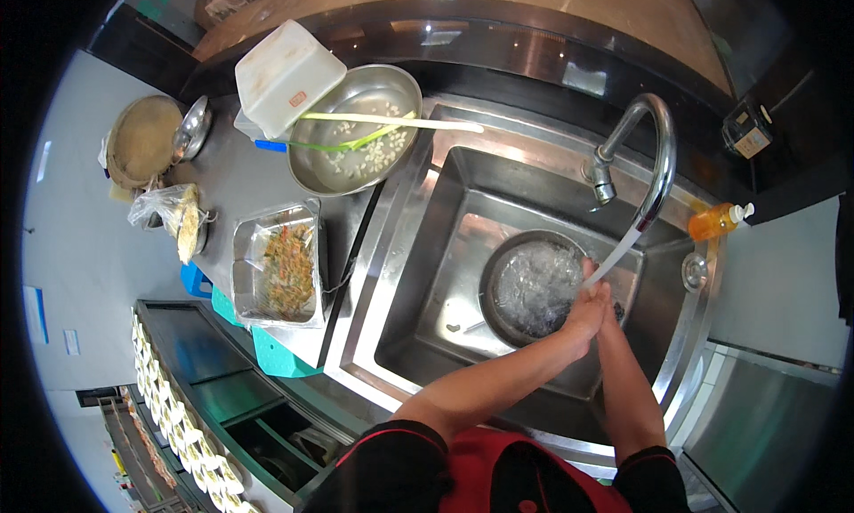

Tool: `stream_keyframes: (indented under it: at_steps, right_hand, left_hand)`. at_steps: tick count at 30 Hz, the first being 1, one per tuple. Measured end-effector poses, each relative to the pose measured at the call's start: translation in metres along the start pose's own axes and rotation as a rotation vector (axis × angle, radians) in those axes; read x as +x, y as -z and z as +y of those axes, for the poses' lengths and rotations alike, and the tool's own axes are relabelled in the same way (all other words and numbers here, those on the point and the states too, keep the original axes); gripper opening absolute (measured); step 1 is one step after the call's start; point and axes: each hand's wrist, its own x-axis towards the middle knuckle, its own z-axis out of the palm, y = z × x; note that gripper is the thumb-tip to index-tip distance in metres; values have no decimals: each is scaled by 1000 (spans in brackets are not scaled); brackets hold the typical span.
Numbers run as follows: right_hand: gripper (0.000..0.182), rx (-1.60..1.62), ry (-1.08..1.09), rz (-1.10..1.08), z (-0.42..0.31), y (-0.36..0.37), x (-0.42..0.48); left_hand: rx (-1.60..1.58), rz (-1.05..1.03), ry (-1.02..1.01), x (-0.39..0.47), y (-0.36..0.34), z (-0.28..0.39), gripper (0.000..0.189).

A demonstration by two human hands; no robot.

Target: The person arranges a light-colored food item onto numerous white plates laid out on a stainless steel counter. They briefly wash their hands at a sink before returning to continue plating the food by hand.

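Note:
Water streams from the curved chrome faucet (660,159) onto my two hands, which are pressed together over the sink. My left hand (584,314) lies against my right hand (607,311), and their fingers overlap, so the finger positions are not clear. Below them in the stainless steel sink (460,273) sits a round metal basin (490,293) with churning water in it. Its right rim is partly hidden by my hands. No held object shows in either hand.
An orange pump bottle (710,223) stands at the sink's right edge, near a sink strainer (694,271). On the left counter are a metal bowl with garlic cloves (380,154), a long scallion (400,120), a white container (283,79) and a steel tray of shredded food (240,293).

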Motion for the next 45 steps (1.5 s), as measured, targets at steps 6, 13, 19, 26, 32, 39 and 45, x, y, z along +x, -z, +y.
stream_keyframes:
  at_steps: [6, 13, 19, 26, 32, 39, 45]
  right_hand:
    - [30, -361, 236, -56, -71, -33, -56]
    - [15, 1234, -243, 22, -113, -14, -45]
    - [15, 820, -290, 75, -86, -26, -34]
    - [28, 139, 97, 122, -73, -32, -36]
    - [46, 445, -144, 52, -96, -45, -75]
    - [64, 735, -286, 132, -98, -17, -44]
    - [53, 735, -50, -25, -145, -49, -74]
  left_hand:
    - [-180, -144, 232, 77, 68, 12, 40]
    - [-609, -580, 457, 58, 52, 48, 57]
    - [-254, -183, 219, 78, 47, 4, 36]
    - [-318, -90, 62, 52, 38, 14, 46]
    - [-62, -120, -69, 77, 59, 25, 64]
    - [60, -100, -259, 20, 3, -3, 76]
    - [-171, -52, 225, 61, 43, 52, 72]
